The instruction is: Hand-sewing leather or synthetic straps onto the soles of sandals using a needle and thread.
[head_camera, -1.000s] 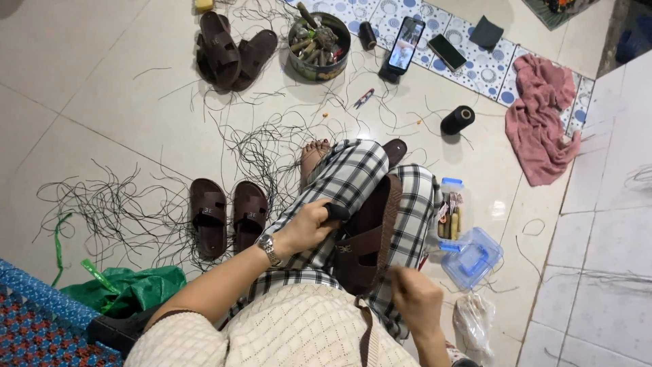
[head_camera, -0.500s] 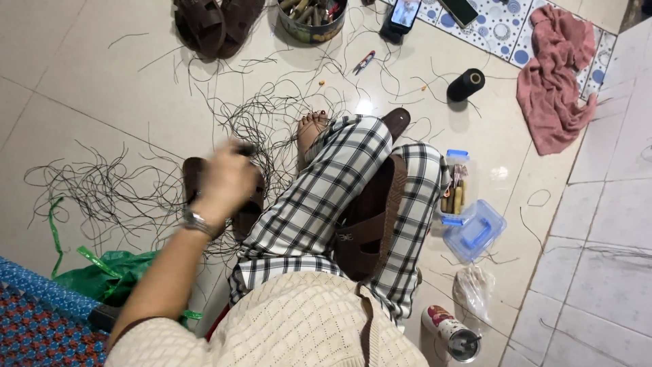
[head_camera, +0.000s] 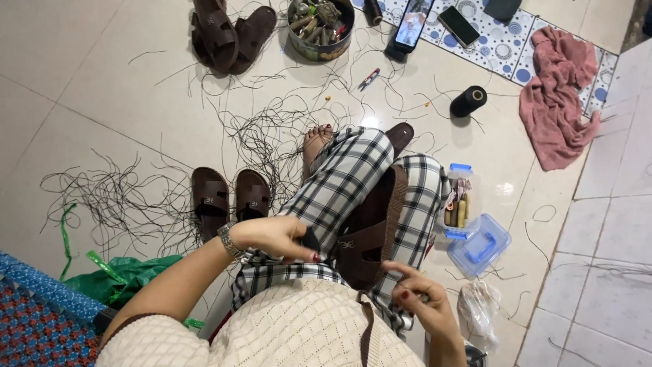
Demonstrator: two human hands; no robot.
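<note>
Brown sandal (head_camera: 370, 234) lengthwise on lap — toe away, left hand (head_camera: 275, 238) fingers pinching small dark tool (head_camera: 311, 238), right hand (head_camera: 418, 299) fingers pinched.

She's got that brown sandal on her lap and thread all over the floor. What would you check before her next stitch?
1. Sandal steady on the lap: ok, wedged between the knees.
2. Left hand has a grip on a small dark thing: ok, what it is, cannot tell.
3. Right hand holds thread: cannot tell, too thin.
4. Black spool within reach: not ok, far off.
5. Loose thread clear of foot: not ok.
</note>
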